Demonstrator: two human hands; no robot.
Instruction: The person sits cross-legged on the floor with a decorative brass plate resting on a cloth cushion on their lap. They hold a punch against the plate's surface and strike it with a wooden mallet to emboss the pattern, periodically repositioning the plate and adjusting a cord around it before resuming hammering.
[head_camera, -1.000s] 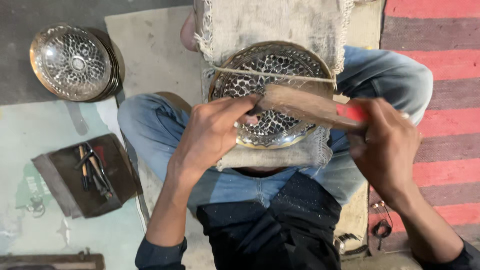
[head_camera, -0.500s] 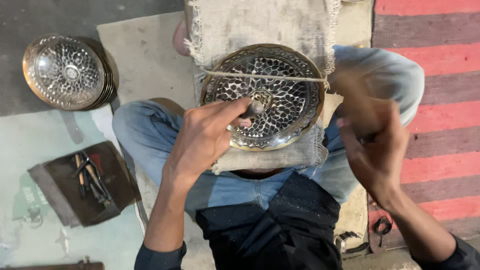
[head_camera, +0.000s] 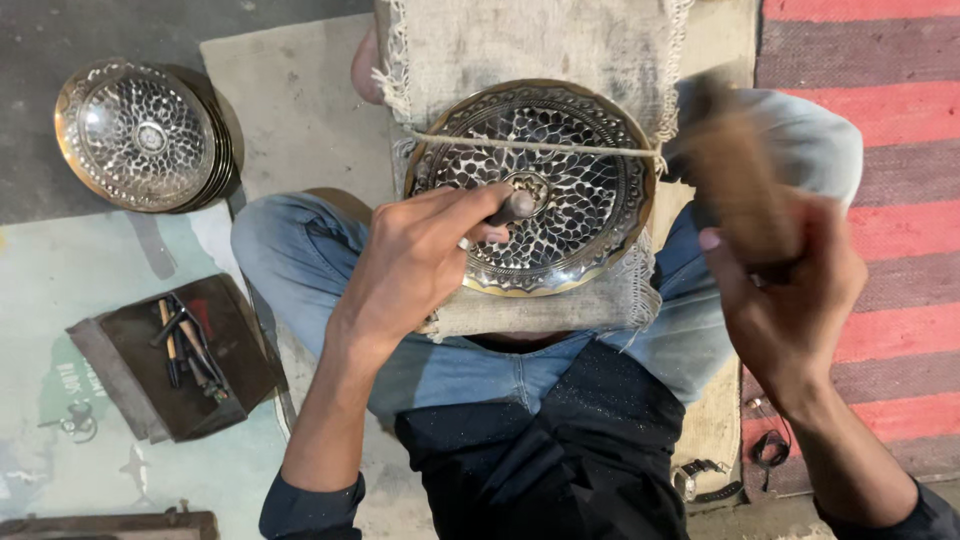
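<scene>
A stack of finished plates (head_camera: 140, 135) is sitting far left. The left hand (head_camera: 415, 265) is pinching a punch (head_camera: 512, 207) upright on the engraved plate (head_camera: 530, 185) in the lap; keeping it steady matters. The right hand (head_camera: 790, 290) is gripping a blurred mallet (head_camera: 735, 170), raised.

The grey concrete floor (head_camera: 60, 30) carries everything. Toward its upper left corner sits a stack of round pierced metal bowls (head_camera: 140, 135). A beige mat (head_camera: 290, 110) lies beside the stack, running under the seated person. Near the left edge, on a pale green painted patch (head_camera: 60, 330), rests a dark rectangular tray (head_camera: 110, 345) holding small metal punches (head_camera: 185, 350). A red and grey striped rug (head_camera: 880, 60) covers the right edge.
</scene>
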